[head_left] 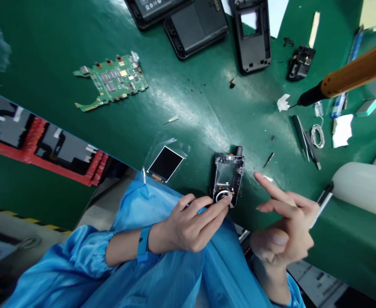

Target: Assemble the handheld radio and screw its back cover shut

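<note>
A black handheld device housing (229,170) with a stubby knob at its far end lies near the table's front edge. Fingers of my left hand (191,222) rest on its near end, over a round white ring; the thumb is mostly hidden. My right hand (287,226) is raised to the right of the housing, holding nothing, with index and middle fingers stretched out and apart. Left of the housing lies a small display screen (166,163) on clear film. Beyond that sits a green circuit board (119,80). A short dark bit (269,159) lies just right of the housing.
An orange-brown screwdriver (345,79) hangs in from the right. Tweezers (303,139), a coiled wire (317,136) and a white bottle (364,188) lie below it. Black cases (196,28) and a front shell (252,40) stand at the back. A red tray (35,141) is left.
</note>
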`<state>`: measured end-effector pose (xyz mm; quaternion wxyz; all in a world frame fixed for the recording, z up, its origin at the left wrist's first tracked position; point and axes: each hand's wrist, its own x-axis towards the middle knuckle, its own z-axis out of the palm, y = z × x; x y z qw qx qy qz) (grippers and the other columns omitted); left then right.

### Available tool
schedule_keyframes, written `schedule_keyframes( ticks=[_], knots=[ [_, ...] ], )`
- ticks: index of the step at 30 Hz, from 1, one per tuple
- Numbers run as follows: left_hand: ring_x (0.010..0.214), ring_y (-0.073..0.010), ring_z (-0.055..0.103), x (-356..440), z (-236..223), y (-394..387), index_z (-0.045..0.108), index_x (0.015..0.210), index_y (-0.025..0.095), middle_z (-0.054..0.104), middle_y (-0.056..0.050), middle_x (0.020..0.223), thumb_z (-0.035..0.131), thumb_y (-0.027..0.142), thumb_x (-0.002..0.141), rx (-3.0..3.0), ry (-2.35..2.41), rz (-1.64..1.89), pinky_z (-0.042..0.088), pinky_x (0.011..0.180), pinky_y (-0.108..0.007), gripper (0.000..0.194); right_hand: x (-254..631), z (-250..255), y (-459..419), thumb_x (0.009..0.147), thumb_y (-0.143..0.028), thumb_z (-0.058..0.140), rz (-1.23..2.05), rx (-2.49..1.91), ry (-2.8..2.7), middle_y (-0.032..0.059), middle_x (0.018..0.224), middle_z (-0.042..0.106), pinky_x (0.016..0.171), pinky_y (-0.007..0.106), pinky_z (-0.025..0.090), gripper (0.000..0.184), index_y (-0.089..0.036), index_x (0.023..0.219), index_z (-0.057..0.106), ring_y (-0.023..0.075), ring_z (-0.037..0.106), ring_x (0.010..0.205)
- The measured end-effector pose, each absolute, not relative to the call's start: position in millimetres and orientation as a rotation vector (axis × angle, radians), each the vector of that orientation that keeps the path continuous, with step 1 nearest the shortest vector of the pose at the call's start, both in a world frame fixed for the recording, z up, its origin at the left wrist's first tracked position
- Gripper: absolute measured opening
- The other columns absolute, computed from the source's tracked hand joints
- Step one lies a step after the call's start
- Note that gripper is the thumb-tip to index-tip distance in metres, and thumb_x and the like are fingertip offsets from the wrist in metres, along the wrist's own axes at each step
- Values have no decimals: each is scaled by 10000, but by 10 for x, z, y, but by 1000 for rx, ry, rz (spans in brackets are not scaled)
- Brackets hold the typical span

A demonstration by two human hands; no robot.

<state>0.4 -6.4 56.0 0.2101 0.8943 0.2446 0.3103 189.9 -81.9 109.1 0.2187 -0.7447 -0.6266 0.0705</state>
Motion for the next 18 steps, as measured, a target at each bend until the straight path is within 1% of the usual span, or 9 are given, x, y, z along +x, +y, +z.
schedule_keyframes(
  ticks=[2,5,9,13,15,18],
  knots=[
    [994,-195,687,-11,547,-61,893,1120,188,907,-33,1255,556,142,1145,2495,672,852,429,870,-391,342,1868,1099,-781,1228,-592,243,216,-2080,-1700,92,1400,835,939,546,412,527,-262,1010,591,332,591,1028],
    [1005,-197,695,-31,519,-70,883,1131,211,907,-31,1247,580,166,1131,2496,672,859,431,901,-394,307,1841,1073,-710,1231,-612,240,310,-2045,-1850,61,1458,819,959,541,400,545,-264,1027,606,311,614,1041],
    [1017,-201,701,-35,487,-86,862,1090,216,902,-37,1264,625,192,1121,2504,651,867,430,903,-394,241,1868,998,-638,1228,-630,223,283,-1996,-2013,70,1500,798,951,529,357,549,-264,1022,576,309,596,1035],
    [997,-202,696,-24,463,-89,832,970,219,898,-45,1271,589,155,1124,2495,656,905,421,914,-393,295,1889,972,-590,1228,-621,171,237,-1996,-2122,79,1483,806,949,516,341,584,-264,987,566,311,594,1044],
    [994,-201,692,-15,449,-87,833,968,219,902,-39,1246,588,157,1130,2487,658,921,417,916,-391,301,1888,985,-584,1230,-619,146,209,-1985,-2152,79,1472,811,931,505,344,598,-264,983,559,300,590,1032],
    [981,-203,685,2,432,-83,856,1034,219,911,-26,1166,572,164,1143,2478,669,956,411,899,-397,309,1883,1022,-611,1231,-624,148,206,-1958,-2160,65,1473,813,912,498,349,603,-262,985,562,288,587,997]
  ],
)
